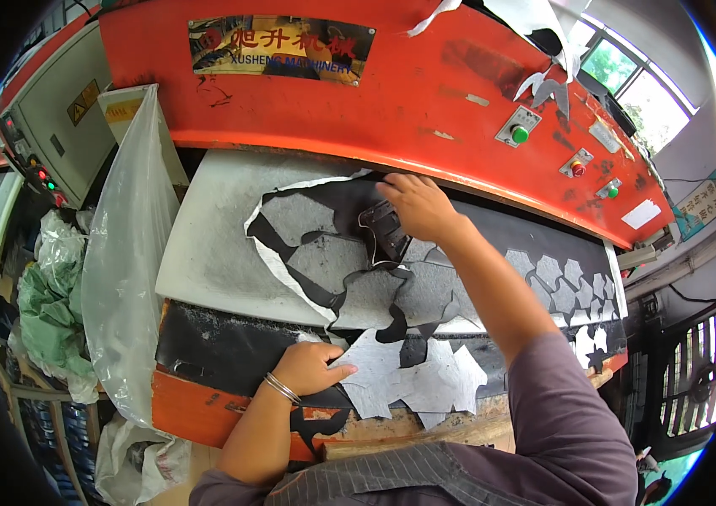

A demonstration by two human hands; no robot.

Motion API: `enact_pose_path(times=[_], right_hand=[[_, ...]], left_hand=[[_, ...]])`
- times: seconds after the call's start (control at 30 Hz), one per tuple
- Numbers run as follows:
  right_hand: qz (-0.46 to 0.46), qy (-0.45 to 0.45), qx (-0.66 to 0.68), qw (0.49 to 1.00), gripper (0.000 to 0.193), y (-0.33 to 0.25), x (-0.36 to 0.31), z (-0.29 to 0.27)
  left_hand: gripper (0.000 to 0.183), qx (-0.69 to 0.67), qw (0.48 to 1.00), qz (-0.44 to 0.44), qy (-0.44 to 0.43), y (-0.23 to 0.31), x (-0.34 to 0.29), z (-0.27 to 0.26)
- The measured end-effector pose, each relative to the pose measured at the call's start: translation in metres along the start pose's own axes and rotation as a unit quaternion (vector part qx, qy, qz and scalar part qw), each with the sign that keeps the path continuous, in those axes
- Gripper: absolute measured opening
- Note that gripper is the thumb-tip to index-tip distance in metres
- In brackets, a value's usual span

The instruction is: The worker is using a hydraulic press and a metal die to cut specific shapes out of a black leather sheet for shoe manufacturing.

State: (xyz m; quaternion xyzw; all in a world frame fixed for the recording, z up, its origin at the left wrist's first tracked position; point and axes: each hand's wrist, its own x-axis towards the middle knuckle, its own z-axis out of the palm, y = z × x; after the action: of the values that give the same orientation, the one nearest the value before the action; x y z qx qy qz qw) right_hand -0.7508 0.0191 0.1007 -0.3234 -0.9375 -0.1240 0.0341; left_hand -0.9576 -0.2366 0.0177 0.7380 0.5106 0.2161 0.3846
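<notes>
My right hand (pixel 421 202) reaches across the machine bed and grips a dark cutting die (pixel 387 232), its fingers bent over the die's far edge. Under the die lies a black sheet (pixel 328 201) with a pale, ragged border and several cut-out shapes that show grey. My left hand (pixel 307 368) is at the bed's front edge, closed, its thumb over the left edge of a light grey cut piece (pixel 370 371). Its other fingers are partly hidden. More grey pieces (pixel 442 384) overlap to the right of it.
A red-orange press beam (pixel 425 101) spans the far side, with a green button (pixel 520 134) and a red button (pixel 578 169). Beneath it is the whitish cutting board (pixel 206 236). Clear plastic sheeting (pixel 126 278) hangs at the left, beside a grey control cabinet (pixel 58 110).
</notes>
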Motion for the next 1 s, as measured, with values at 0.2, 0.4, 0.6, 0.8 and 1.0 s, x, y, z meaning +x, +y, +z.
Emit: enact_pose_path(times=[0.2, 0.4, 0.6, 0.8, 1.0], right_hand=[[-0.024, -0.184, 0.151, 0.971, 0.027, 0.016, 0.020, 0.016], [0.110, 0.003, 0.291, 0.950, 0.015, 0.024, 0.022, 0.032], [0.122, 0.051, 0.249, 0.959, 0.016, 0.021, 0.035, 0.063], [0.224, 0.167, 0.238, 0.930, 0.046, -0.006, 0.004, 0.059], [0.220, 0.095, 0.222, 0.945, 0.071, -0.049, -0.032, 0.074]], left_hand=[[0.038, -0.118, 0.992, 0.015, 0.041, -0.010, -0.009, 0.007], [0.044, -0.130, 0.984, -0.004, 0.122, 0.007, -0.009, -0.014], [0.032, -0.104, 0.967, 0.006, 0.231, 0.009, 0.004, -0.008], [0.026, -0.004, 0.959, 0.050, 0.280, 0.002, 0.059, -0.049], [0.050, 0.155, 0.914, -0.010, 0.375, -0.046, 0.137, -0.044]])
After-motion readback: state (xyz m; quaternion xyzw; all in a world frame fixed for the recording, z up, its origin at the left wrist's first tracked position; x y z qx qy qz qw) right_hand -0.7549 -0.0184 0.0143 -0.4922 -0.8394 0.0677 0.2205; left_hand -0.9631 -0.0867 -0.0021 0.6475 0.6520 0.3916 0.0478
